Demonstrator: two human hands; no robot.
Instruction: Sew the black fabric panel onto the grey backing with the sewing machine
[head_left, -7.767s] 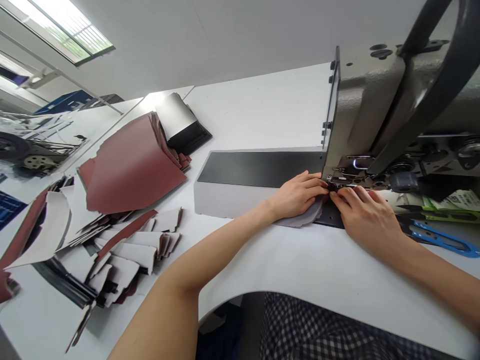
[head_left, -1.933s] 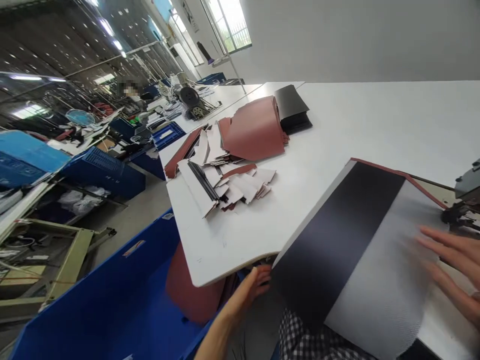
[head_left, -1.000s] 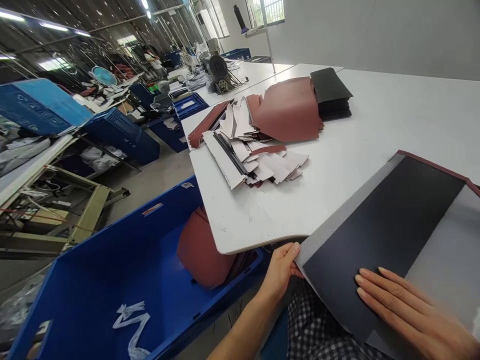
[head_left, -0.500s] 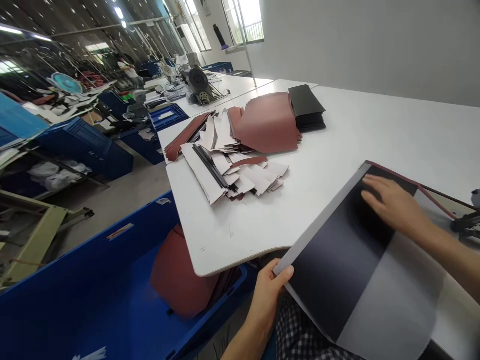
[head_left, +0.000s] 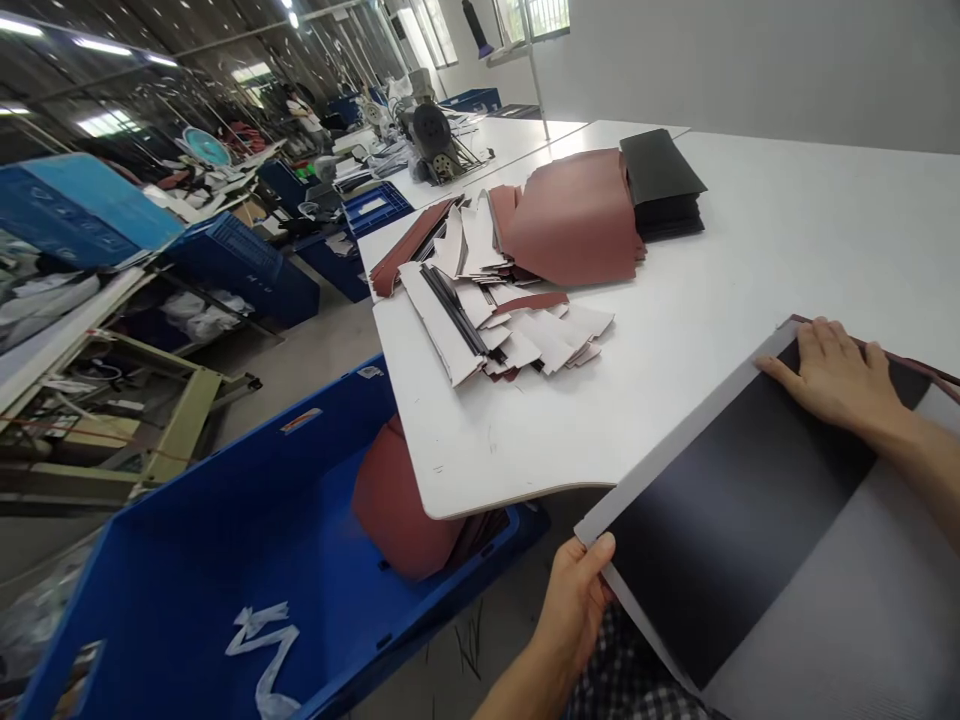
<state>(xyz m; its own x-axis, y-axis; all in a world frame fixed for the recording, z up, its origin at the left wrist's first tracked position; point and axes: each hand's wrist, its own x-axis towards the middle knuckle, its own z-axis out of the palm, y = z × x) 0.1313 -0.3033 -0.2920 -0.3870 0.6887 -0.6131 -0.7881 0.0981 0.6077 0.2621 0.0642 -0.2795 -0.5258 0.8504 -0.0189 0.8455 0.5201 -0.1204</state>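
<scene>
Beyond the black-banded panel (head_left: 739, 515), white tabletop (head_left: 795, 220) gives a hand wide passage. Left of the panel, bare surface runs up to the scraps (head_left: 525, 340); farther from it, the maroon stack (head_left: 574, 220) and black stack (head_left: 664, 175) bar the way (the right hand (head_left: 844, 380) blocks the panel's far end).

The left hand (head_left: 574, 595) is held pinched at five o'clock, thumb (head_left: 599, 549) uppermost. The right hand (head_left: 846, 378) is laid palm-down at three o'clock, fingers (head_left: 809, 343) aimed near twelve.
</scene>
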